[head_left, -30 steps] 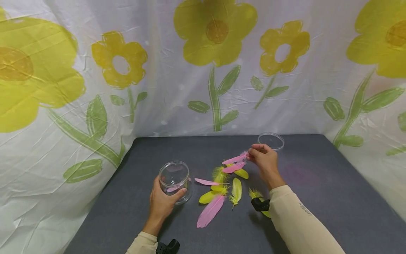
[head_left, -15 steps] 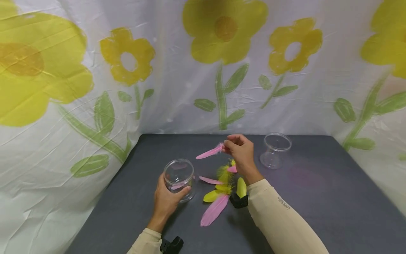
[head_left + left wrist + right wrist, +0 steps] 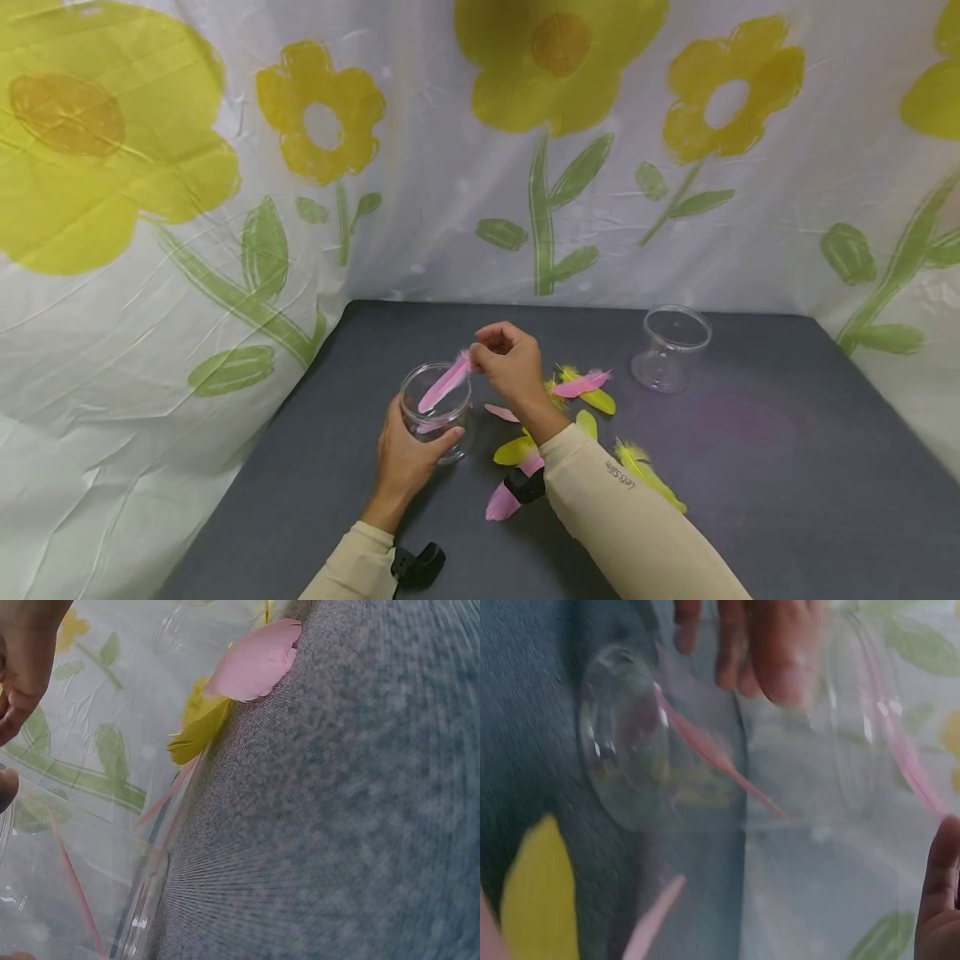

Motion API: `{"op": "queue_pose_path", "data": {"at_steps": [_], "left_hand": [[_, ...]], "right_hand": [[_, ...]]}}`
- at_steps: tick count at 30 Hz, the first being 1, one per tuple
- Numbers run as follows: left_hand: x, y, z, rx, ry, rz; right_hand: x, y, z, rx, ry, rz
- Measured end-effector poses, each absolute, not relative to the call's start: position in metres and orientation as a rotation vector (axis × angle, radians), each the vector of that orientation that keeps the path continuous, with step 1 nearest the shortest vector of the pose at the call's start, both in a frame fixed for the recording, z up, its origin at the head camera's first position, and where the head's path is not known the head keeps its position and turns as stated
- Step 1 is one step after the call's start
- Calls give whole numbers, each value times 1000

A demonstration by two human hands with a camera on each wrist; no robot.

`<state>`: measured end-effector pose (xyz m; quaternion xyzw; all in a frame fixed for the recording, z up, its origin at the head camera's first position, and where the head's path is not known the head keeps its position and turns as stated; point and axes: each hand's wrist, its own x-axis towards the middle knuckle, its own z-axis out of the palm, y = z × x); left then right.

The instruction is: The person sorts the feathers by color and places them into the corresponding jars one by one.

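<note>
My left hand (image 3: 408,457) grips a clear plastic jar (image 3: 459,421) round its side, thumb at the front. Inside it lies one pink feather, seen through the wall in the right wrist view as a thin pink feather (image 3: 705,746). My right hand (image 3: 512,362) pinches another pink feather (image 3: 444,387) by its fluffy end. The tip of this held feather points down and left, overlapping the jar's mouth in the head view. Under and beside my right forearm lie loose feathers, among them a yellow feather (image 3: 513,451) and a large pink feather (image 3: 502,504), partly hidden by the wrist camera.
A second clear jar (image 3: 663,371) stands at the back right of the dark table (image 3: 780,467). Right of the forearm lies a yellow feather (image 3: 651,479). Farther back, a pink feather (image 3: 582,383) crosses a yellow one. A flowered curtain (image 3: 435,208) hangs behind.
My right hand has lifted a pink feather off the group and carried it left to the mouth of the jar. The left hand keeps its grip on the jar. The view has shifted slightly.
</note>
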<state>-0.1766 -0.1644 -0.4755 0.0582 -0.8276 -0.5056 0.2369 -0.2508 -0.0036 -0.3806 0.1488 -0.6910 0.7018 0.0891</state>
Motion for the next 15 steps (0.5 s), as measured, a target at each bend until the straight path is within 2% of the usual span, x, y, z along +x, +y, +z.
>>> {"op": "queue_pose_path", "data": {"at_steps": [15], "left_hand": [[-172, -165, -474, 169, -2269, -1359]], "right_hand": [[-241, -26, -406, 507, -2263, 1708]]}}
